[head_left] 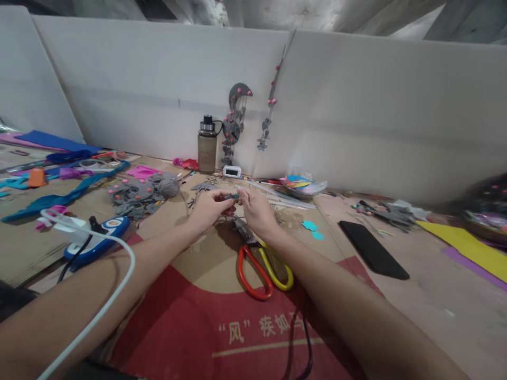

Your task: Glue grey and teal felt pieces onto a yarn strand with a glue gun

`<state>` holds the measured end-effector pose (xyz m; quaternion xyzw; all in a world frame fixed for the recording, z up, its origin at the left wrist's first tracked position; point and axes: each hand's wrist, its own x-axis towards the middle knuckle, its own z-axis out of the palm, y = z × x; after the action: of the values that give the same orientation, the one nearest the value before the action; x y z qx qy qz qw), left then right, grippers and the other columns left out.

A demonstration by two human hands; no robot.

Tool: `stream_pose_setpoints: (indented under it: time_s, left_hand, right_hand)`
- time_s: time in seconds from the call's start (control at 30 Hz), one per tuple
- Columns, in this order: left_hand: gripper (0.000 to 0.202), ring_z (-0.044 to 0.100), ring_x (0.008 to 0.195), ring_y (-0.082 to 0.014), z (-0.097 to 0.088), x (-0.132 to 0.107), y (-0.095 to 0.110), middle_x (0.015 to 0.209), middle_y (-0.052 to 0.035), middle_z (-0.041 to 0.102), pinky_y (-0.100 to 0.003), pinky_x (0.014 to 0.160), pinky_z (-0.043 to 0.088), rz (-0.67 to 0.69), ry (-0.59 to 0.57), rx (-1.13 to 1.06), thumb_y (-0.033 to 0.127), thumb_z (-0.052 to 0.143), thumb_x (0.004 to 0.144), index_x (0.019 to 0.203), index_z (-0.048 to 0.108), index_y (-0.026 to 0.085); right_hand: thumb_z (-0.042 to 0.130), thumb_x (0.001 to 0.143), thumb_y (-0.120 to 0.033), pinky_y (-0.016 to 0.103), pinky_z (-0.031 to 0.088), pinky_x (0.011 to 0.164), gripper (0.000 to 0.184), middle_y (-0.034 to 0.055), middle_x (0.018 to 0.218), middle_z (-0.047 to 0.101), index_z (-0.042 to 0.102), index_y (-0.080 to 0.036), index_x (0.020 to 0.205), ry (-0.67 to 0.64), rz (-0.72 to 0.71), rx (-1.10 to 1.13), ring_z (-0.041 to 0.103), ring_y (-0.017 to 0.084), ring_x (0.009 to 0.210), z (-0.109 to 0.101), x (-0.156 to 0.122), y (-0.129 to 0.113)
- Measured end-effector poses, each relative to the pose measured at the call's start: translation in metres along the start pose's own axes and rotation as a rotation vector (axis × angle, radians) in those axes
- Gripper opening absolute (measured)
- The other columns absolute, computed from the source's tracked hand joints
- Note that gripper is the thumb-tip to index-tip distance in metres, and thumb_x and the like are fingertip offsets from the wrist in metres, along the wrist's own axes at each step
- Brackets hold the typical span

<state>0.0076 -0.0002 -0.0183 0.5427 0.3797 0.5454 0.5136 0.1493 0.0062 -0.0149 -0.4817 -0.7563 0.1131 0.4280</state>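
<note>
My left hand (209,207) and my right hand (256,210) meet over the cardboard, fingers pinched together. Between their fingertips is a small dark grey-green piece (232,196); its kind is too small to make out, and fingers cover part of it. Just below the hands lie scissors (253,264) with one red and one yellow handle, their blades partly under my right hand. Grey cut pieces (204,187) lie behind my left hand. Two turquoise cut-outs (312,230) rest to the right of my right hand.
A brown bottle (207,150) and small white clock (232,171) stand by the white wall panel, where grey hangings (233,121) hang. Grey felt pieces and yarn (166,186) lie left, near a blue power strip (99,237). A black phone (372,249) lies right. A white cable (129,264) crosses my left forearm.
</note>
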Motion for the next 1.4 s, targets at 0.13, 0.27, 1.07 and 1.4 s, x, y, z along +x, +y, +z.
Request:
stream_pose_setpoints:
  time_s: [0.13,0.27,1.07,1.4]
  left_hand:
    - [0.024,0.059,0.054,-0.011,-0.001,0.003,-0.001,0.061,-0.0005,0.06,-0.025,0.054,0.052,-0.025,0.061,-0.092,0.022,0.08,0.056,0.069,0.063,0.012]
    - [0.022,0.059,0.054,-0.01,-0.004,0.006,-0.002,0.063,-0.0012,0.06,-0.023,0.053,0.052,-0.035,0.094,-0.14,0.021,0.079,0.058,0.068,0.062,0.012]
    - [0.021,0.055,0.062,-0.0099,-0.003,0.002,0.002,0.069,-0.0005,0.063,-0.022,0.059,0.044,0.224,0.123,0.337,0.032,0.07,0.066,0.074,0.063,0.015]
    - [0.021,0.059,0.067,-0.0117,0.004,-0.002,-0.001,0.075,-0.0024,0.064,-0.024,0.058,0.052,0.14,-0.025,0.156,0.029,0.068,0.068,0.081,0.062,0.014]
  right_hand:
    - [0.033,0.093,-0.041,0.027,0.034,0.065,0.027,0.0018,0.076,0.052,0.045,-0.02,0.08,0.044,-0.034,0.085,0.045,0.015,0.07,0.001,-0.001,-0.002]
    - [0.05,0.084,-0.037,0.028,0.039,0.072,0.028,0.0035,0.087,0.051,0.042,-0.018,0.102,0.036,-0.045,0.175,0.048,0.016,0.079,0.004,-0.003,-0.003]
    - [0.031,0.093,-0.031,0.026,0.027,0.058,0.034,0.0014,0.064,0.055,0.05,-0.02,0.067,0.01,-0.009,-0.184,0.048,0.015,0.062,-0.001,-0.004,-0.008]
    - [0.035,0.091,-0.043,0.025,0.031,0.058,0.045,-0.0011,0.055,0.053,0.049,-0.02,0.056,0.07,0.059,0.171,0.046,0.012,0.053,0.003,-0.003,0.0]
